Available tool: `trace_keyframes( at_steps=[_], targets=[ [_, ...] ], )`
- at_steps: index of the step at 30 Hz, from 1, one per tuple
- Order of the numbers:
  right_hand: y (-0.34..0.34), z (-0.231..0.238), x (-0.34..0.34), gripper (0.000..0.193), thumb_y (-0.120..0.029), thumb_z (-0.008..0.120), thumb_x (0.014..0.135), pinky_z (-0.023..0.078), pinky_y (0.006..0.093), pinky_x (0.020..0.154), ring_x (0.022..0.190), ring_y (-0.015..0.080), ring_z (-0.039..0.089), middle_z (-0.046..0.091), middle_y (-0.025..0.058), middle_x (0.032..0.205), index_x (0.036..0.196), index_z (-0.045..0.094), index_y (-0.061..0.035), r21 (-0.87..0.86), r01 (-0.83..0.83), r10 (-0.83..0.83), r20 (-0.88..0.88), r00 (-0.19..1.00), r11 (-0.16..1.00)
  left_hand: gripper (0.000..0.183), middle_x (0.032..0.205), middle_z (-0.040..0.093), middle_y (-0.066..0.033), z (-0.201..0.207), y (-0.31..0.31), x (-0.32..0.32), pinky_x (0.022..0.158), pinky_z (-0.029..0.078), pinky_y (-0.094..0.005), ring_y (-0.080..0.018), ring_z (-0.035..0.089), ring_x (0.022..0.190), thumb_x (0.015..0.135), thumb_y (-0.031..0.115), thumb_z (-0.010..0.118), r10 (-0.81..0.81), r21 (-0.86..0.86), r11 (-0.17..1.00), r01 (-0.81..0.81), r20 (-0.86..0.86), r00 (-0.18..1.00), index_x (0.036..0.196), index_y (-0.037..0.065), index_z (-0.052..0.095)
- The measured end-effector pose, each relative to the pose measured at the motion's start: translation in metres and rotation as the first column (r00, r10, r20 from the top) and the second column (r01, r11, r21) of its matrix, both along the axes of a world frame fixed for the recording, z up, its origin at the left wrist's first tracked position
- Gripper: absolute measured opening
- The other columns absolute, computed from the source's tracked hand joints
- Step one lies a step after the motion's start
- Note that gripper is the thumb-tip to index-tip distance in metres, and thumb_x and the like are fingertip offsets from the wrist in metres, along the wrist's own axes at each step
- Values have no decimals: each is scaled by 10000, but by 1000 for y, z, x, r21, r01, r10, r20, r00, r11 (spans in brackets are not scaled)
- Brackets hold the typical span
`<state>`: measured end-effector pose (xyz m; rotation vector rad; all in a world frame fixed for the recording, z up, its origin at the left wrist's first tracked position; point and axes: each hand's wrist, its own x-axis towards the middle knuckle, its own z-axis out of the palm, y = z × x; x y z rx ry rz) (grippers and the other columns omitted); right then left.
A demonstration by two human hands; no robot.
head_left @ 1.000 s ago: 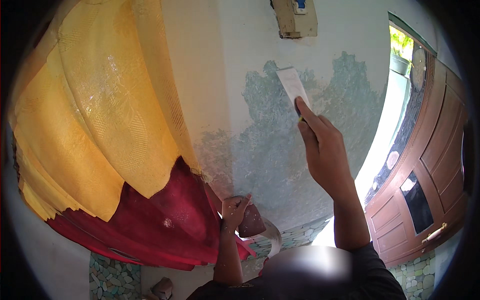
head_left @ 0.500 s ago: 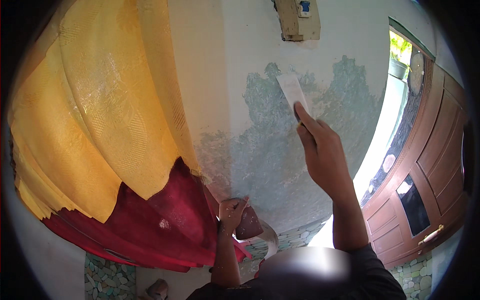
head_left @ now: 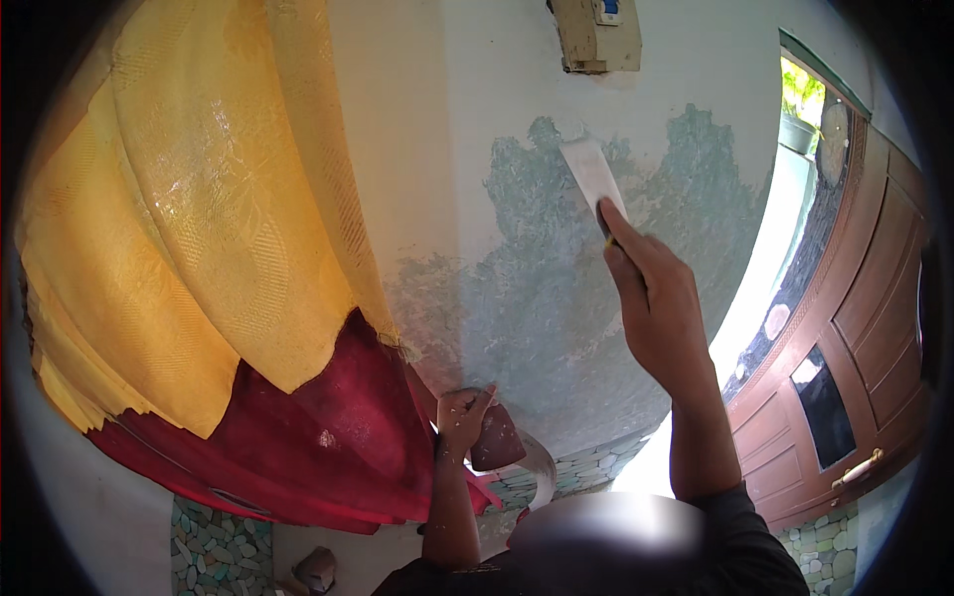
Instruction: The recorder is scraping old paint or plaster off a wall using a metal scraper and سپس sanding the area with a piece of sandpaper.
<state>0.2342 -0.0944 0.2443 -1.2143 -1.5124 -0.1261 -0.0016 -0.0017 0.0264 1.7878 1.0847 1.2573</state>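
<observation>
My right hand (head_left: 661, 308) is closed round the handle of a putty knife (head_left: 593, 174), its index finger stretched along the pale blade. The blade's broad end is at the wall (head_left: 537, 298), by the upper edge of a rough grey-green patch in the white paint. Lower down, my left hand (head_left: 462, 417) is closed at the top of a reddish-brown flat piece (head_left: 499, 442) with white specks on it. What that piece is, I cannot make out. Its thumb points up, and white specks dot the skin.
A yellow curtain (head_left: 209, 219) over dark red cloth (head_left: 318, 447) hangs at the left. An electrical box (head_left: 601, 40) is fixed high on the wall. A brown wooden door (head_left: 795, 427) stands at the right beside a bright opening. A curved pale thing (head_left: 540, 472) lies below my left hand.
The putty knife has slid slightly down and right along the wall with my right hand, leaving a whitish smear at the blade's former place. My left hand stays put.
</observation>
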Motion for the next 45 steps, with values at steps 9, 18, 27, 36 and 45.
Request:
trace_keyframes(
  at_steps=[9, 18, 27, 36, 45],
  targets=[
    [-7, -1, 0, 381, -96, 500, 932, 415, 368, 601, 611, 248, 513, 519, 162, 714, 1309, 505, -42, -37, 10, -10, -5, 1000, 999, 296, 623, 655, -64, -2, 2, -2, 568, 440, -254, -84, 564, 573, 879, 226, 643, 2, -23, 1000, -2, -11, 1000, 721, -22, 683],
    [-6, 5, 0, 373, -99, 501, 931, 405, 374, 606, 607, 254, 503, 517, 155, 704, 1299, 515, -42, -14, 25, -25, 30, 999, 1000, 285, 633, 663, -60, -3, 3, -2, 582, 446, -251, -87, 574, 590, 878, 200, 640, -15, -25, 1000, 14, -13, 1000, 711, -27, 683],
    [-11, -4, -1, 376, -104, 505, 932, 417, 365, 623, 623, 257, 520, 533, 160, 717, 1305, 516, -56, -31, 0, 0, -8, 1000, 1000, 273, 640, 665, -64, -6, 1, -3, 589, 444, -245, -94, 579, 588, 872, 193, 646, 7, -46, 999, -6, 22, 1000, 716, -28, 685],
    [-11, -1, 1, 371, -103, 502, 932, 419, 368, 639, 637, 270, 526, 547, 178, 742, 1297, 512, -32, -6, -28, 28, -26, 999, 1000, 320, 616, 656, -72, 4, -1, 2, 574, 441, -266, -103, 576, 575, 869, 258, 645, 17, -19, 1000, -18, -14, 1000, 711, -16, 691],
    [-9, -4, 5, 378, -85, 513, 923, 434, 356, 667, 661, 278, 533, 561, 194, 752, 1296, 506, -25, 47, -38, 38, -8, 999, 998, 305, 620, 659, -88, 4, -2, 4, 573, 442, -271, -105, 572, 568, 868, 243, 647, -2, 31, 1000, 2, 10, 1000, 727, -24, 691]
  ],
)
